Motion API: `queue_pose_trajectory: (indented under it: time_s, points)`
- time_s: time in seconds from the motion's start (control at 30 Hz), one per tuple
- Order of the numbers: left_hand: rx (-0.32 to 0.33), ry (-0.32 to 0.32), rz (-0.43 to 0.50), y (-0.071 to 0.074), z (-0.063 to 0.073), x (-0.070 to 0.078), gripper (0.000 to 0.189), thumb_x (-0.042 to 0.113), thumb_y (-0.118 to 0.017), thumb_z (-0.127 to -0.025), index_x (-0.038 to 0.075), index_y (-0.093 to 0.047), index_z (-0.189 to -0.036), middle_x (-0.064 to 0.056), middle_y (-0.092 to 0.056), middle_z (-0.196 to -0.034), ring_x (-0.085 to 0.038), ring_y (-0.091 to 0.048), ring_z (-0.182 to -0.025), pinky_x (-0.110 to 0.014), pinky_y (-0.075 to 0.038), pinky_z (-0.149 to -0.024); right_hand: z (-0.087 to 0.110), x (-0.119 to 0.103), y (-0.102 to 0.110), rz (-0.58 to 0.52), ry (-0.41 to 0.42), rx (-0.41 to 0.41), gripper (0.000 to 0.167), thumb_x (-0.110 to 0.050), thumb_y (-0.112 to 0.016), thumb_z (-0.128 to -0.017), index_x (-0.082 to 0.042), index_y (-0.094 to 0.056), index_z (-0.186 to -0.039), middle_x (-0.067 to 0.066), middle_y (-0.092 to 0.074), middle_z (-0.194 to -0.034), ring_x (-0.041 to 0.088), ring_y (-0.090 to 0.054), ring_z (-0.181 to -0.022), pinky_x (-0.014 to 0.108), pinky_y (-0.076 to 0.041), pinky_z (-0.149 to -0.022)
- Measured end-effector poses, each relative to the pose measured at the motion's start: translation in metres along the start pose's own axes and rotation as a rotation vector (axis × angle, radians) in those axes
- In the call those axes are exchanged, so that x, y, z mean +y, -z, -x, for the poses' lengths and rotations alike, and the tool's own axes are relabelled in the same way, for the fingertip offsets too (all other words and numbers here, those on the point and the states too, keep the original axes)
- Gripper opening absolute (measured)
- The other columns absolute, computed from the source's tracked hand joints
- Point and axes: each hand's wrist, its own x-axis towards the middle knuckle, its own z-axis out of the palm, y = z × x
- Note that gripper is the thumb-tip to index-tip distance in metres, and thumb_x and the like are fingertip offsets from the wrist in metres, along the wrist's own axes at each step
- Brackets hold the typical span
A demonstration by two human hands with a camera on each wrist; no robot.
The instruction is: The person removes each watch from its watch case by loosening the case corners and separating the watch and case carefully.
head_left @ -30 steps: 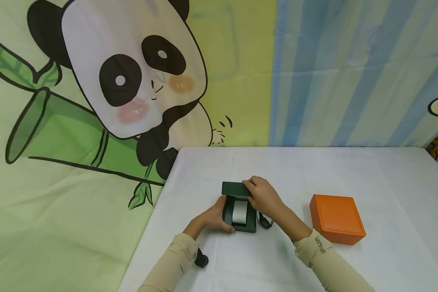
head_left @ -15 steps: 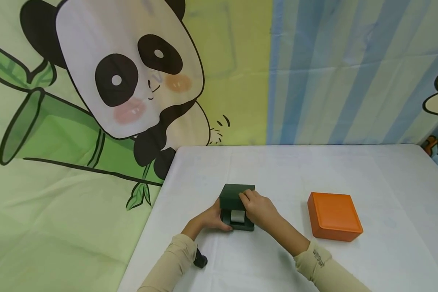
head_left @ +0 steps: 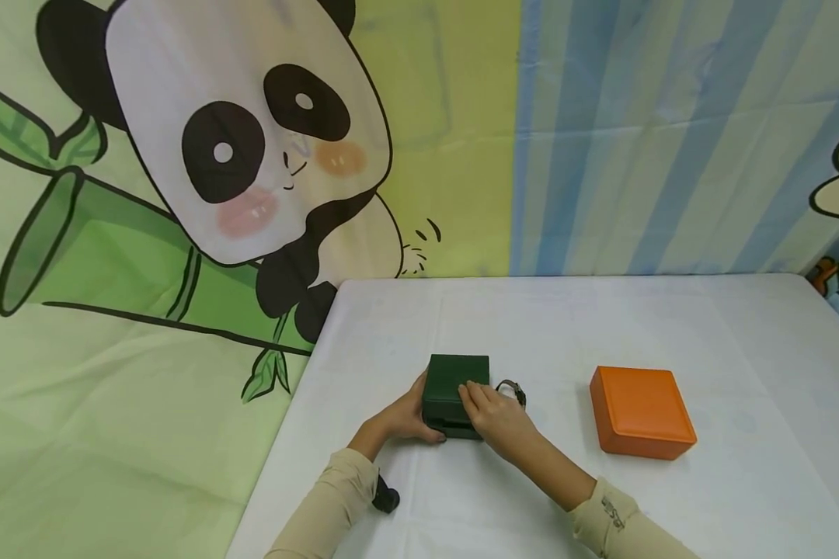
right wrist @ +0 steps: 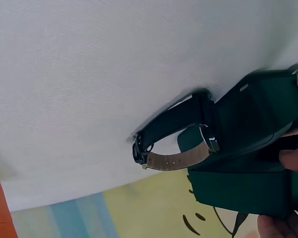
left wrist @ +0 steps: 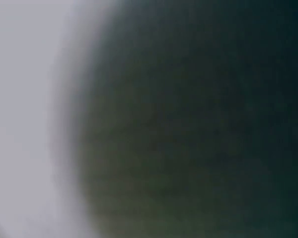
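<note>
A dark green watch box (head_left: 456,380) stands on the white table in the head view, its lid lowered over the base with a dark gap at the front. My left hand (head_left: 409,415) grips the base from the left, thumb at the front corner. My right hand (head_left: 499,419) holds the lid's front right part, fingers on top; its thumb and fingertips pinch the lid edge in the right wrist view. Close beside the box lies a wristwatch (right wrist: 176,161) with a dark case and brown-lined strap. The left wrist view is a dark blur.
An orange box (head_left: 643,411) sits to the right on the table (head_left: 755,373). Beside the left sleeve shows a small black device (head_left: 386,494). A cloth backdrop with a panda print (head_left: 252,140) hangs behind the table.
The right hand has swung the lid forward and down from upright, covering the white cushion inside the box. The left hand keeps its grip on the base.
</note>
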Motion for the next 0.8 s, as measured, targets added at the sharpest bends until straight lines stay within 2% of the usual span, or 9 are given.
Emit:
queue_pose_trajectory:
  time_s: [0.13, 0.3, 0.37, 0.53, 0.8]
  points:
    - [-0.001, 0.003, 0.000, -0.0010, -0.0008, 0.0001, 0.133, 0.025, -0.085, -0.058, 0.032, 0.016, -0.144, -0.006, -0.003, -0.154, -0.024, -0.024, -0.137, -0.045, -0.027, -0.108, 0.0026, -0.0012, -0.0011, -0.010, -0.005, 0.001, 0.038, -0.006, -0.074, -0.073, 0.000, -0.065, -0.109, 0.012, -0.064, -0.105, 0.022, -0.064, -0.090, 0.023, -0.054, -0.068]
    - [0.008, -0.001, -0.056, -0.0018, -0.0015, -0.0005, 0.132, 0.025, -0.084, -0.059, 0.024, 0.016, -0.145, -0.008, -0.001, -0.154, -0.025, -0.020, -0.138, -0.043, -0.027, -0.108, 0.0067, -0.0042, -0.0055, -0.064, -0.024, 0.043, 0.030, -0.013, -0.076, -0.070, -0.003, -0.070, -0.098, 0.008, -0.065, -0.097, 0.017, -0.064, -0.079, 0.021, -0.053, -0.058]
    - [0.019, -0.022, -0.076, -0.0015, -0.0026, -0.0003, 0.132, 0.024, -0.084, -0.059, 0.020, 0.015, -0.146, -0.011, -0.002, -0.153, -0.026, -0.021, -0.138, -0.043, -0.028, -0.108, 0.0078, -0.0047, -0.0069, -0.083, -0.041, 0.064, 0.028, -0.014, -0.076, -0.069, -0.004, -0.072, -0.095, 0.006, -0.066, -0.095, 0.016, -0.063, -0.076, 0.021, -0.052, -0.054]
    - [0.036, -0.052, -0.069, -0.0014, -0.0043, -0.0010, 0.131, 0.023, -0.085, -0.058, 0.018, 0.013, -0.146, -0.011, -0.004, -0.153, -0.026, -0.020, -0.138, -0.044, -0.028, -0.108, 0.0072, -0.0042, -0.0076, -0.112, -0.064, 0.075, 0.026, -0.011, -0.076, -0.069, -0.004, -0.072, -0.094, 0.007, -0.066, -0.094, 0.015, -0.063, -0.076, 0.021, -0.052, -0.055]
    - [0.025, -0.004, -0.070, -0.0042, -0.0020, -0.0032, 0.132, 0.025, -0.085, -0.059, 0.022, 0.015, -0.146, -0.011, -0.001, -0.153, -0.027, -0.018, -0.139, -0.043, -0.028, -0.108, 0.0087, -0.0039, -0.0057, -0.184, -0.086, 0.025, 0.027, -0.013, -0.076, -0.068, -0.006, -0.072, -0.094, 0.004, -0.065, -0.094, 0.014, -0.062, -0.078, 0.021, -0.053, -0.057]
